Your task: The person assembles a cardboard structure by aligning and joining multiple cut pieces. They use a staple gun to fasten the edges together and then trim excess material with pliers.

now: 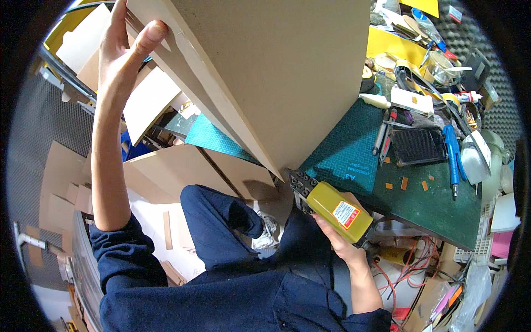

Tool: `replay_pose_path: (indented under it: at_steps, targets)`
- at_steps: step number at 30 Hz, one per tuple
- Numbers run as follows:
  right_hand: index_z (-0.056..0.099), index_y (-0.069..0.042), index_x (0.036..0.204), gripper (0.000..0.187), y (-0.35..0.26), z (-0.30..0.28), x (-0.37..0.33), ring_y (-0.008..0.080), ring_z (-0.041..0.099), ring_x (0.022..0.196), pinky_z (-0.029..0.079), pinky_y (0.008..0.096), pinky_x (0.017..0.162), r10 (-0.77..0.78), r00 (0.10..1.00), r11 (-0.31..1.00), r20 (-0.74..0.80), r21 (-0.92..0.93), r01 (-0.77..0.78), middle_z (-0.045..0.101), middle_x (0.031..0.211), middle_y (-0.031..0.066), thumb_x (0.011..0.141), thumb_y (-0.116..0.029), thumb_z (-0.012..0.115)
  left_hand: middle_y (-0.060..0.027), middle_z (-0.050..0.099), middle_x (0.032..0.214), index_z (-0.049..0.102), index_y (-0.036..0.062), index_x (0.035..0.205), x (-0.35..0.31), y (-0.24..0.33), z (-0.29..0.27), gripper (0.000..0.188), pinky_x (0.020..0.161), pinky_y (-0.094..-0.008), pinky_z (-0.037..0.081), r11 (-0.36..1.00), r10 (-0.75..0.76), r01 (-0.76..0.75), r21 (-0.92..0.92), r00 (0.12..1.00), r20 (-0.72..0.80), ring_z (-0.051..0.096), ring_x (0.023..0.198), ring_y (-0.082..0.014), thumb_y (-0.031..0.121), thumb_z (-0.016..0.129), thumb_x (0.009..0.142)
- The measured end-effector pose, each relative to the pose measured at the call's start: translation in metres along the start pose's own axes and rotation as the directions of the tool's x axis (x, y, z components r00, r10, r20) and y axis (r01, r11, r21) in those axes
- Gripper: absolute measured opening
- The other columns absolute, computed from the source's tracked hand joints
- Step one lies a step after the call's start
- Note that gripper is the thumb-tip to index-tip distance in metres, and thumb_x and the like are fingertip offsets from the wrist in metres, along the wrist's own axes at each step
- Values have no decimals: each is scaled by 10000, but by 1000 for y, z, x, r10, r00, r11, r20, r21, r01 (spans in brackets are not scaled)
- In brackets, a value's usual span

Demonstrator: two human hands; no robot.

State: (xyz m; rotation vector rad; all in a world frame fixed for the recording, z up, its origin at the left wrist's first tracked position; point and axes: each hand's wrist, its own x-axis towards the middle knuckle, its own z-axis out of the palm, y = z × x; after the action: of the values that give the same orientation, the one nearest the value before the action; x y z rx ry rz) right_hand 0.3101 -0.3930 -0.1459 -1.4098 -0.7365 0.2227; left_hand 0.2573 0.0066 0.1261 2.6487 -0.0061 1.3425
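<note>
A large tan board (287, 66) stands tilted over the table, one corner pointing down toward my lap. At its upper left edge my left hand (124, 55) grips it, thumb on the near side and fingers partly cut off by the frame. Along that edge runs a greyer strip, perhaps a second sheet; I cannot tell. My right hand (345, 249) is wrapped round an olive-yellow power tool (337, 207) with a black bolted head. The tool's head is at the board's lower corner; whether they touch I cannot tell. Most right-hand fingers are hidden under the tool.
Under the board lies a teal cutting mat (348, 144) on a dark green table (437, 207). Toward the right are a blue screwdriver-like tool (452, 157), a black tray (418, 146) and pens. More boards (171, 169) lean at left. Red cables (406, 265) hang below the table.
</note>
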Motion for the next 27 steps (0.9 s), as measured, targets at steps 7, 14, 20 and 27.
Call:
replay_pose_path:
  at_steps: [7,14,20,27]
  targets:
    - [645,44,1048,346,-4,4,4,212,690,895,541,299,821,-84,996,992,19,-95,86,690,1008,138,751,-38,802,-234,474,1436,383,45,1480,-4,1,-3,1091,1108,-596,356,998,-42,41,-53,999,0,445,1354,-375,788,645,724]
    - [661,36,1028,323,-4,6,0,234,683,902,541,312,823,-24,1000,997,-18,-77,23,668,1034,143,740,-30,793,-230,436,1462,352,30,1493,-3,-17,-11,1143,1118,-556,344,969,-158,155,-192,987,0,408,1373,-364,768,699,692]
    - [660,36,1032,331,-3,6,1,237,683,902,541,311,818,-39,999,995,-10,-88,38,666,1032,147,740,-43,795,-226,403,1484,326,17,1505,0,-24,-13,1192,1127,-523,333,937,-223,215,-275,975,1,377,1389,-355,750,746,664]
    - [657,37,1046,343,-4,4,0,260,679,906,540,324,818,-56,998,989,16,-136,57,660,1030,160,737,-42,783,-221,391,1491,306,26,1519,0,-20,-11,1284,1107,-511,357,919,-263,247,-307,965,-13,370,1389,-340,769,786,588]
